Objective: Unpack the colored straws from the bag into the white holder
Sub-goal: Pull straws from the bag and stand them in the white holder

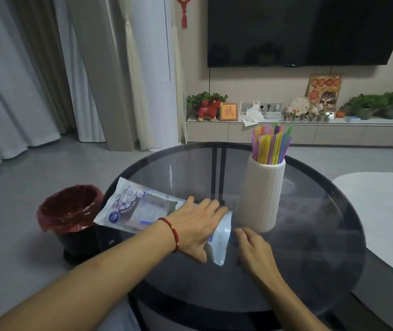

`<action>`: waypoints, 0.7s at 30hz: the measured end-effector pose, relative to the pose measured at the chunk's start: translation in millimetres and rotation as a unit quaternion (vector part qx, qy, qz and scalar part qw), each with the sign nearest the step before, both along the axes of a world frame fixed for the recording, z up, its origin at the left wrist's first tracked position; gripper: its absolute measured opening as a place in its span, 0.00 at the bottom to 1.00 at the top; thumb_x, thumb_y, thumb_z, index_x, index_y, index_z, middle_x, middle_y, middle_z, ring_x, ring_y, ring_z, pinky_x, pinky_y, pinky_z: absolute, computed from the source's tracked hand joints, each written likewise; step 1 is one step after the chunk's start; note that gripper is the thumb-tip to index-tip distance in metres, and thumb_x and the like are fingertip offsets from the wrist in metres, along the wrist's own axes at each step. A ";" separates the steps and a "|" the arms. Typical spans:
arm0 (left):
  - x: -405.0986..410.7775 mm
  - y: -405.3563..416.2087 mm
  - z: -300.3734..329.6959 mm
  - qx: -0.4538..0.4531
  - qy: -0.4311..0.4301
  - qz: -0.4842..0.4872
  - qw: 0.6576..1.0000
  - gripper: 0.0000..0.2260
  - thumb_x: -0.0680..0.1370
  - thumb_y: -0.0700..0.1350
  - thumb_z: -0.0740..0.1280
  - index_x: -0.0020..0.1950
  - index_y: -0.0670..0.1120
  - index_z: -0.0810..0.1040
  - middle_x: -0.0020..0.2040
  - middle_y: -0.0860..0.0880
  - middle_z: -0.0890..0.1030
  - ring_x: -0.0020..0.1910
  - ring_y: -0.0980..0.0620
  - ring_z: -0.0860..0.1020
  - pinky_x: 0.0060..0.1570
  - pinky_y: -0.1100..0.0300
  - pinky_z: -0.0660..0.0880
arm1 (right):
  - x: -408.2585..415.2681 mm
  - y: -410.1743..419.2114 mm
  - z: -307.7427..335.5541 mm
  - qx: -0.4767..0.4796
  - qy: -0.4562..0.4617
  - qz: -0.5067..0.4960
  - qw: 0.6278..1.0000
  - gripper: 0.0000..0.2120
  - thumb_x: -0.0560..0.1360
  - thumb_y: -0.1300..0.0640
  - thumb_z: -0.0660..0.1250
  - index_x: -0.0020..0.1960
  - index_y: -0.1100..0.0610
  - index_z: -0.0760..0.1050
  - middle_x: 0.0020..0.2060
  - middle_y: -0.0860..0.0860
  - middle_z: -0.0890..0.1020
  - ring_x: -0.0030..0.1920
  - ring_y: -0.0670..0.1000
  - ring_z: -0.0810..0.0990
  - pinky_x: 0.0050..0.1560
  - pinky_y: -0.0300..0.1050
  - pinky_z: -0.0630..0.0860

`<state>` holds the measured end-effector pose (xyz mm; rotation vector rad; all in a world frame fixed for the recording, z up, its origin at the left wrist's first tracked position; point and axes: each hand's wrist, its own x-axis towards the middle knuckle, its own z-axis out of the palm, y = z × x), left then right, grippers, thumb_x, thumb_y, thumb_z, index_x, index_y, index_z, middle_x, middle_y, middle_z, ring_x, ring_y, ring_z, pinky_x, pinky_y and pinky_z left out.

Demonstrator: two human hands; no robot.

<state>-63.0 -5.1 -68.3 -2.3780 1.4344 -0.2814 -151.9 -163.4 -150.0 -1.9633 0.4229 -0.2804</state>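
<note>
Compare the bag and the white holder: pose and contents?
The bag lies flat and looks empty; the white holder stands upright, full of colored straws. The bag is thin printed plastic, and the holder is a ribbed cylinder. The left hand presses on the bag; nothing touches the holder. Both sit on the glass table.

A home living room: wall television (310,29), media console (298,132), curtains (11,80).
</note>
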 end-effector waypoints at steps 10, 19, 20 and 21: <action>-10.4 -23.1 44.7 0.128 -0.197 -0.072 0.969 0.55 0.60 0.58 0.80 0.78 0.41 0.55 0.66 0.40 0.68 0.61 0.41 0.69 0.63 0.32 0.65 | 3.7 19.9 12.1 0.440 0.014 0.096 0.893 0.16 0.84 0.55 0.63 0.52 0.62 0.87 0.44 0.61 0.89 0.33 0.51 0.83 0.35 0.42 0.82; 10.3 4.6 33.1 0.039 -0.117 -0.017 0.992 0.54 0.63 0.54 0.79 0.80 0.44 0.50 0.67 0.42 0.65 0.63 0.42 0.67 0.67 0.31 0.61 | -0.4 -0.9 9.9 0.478 -0.047 -0.001 0.877 0.05 0.76 0.68 0.74 0.44 0.68 0.87 0.48 0.66 0.88 0.46 0.55 0.90 0.43 0.39 0.85; 16.1 10.6 28.0 0.013 -0.068 0.014 0.998 0.54 0.62 0.53 0.78 0.80 0.46 0.49 0.66 0.44 0.65 0.64 0.43 0.66 0.68 0.32 0.60 | -2.0 -7.5 12.3 0.458 -0.061 -0.016 0.887 0.04 0.75 0.68 0.75 0.43 0.67 0.88 0.47 0.65 0.89 0.45 0.55 0.90 0.43 0.38 0.85; 22.0 16.9 20.8 -0.013 -0.010 0.051 0.999 0.54 0.62 0.53 0.77 0.80 0.49 0.48 0.66 0.47 0.64 0.65 0.45 0.66 0.69 0.33 0.58 | -5.3 -16.0 15.6 0.441 -0.077 -0.028 0.894 0.03 0.74 0.67 0.76 0.43 0.66 0.88 0.46 0.64 0.89 0.45 0.56 0.90 0.43 0.37 0.85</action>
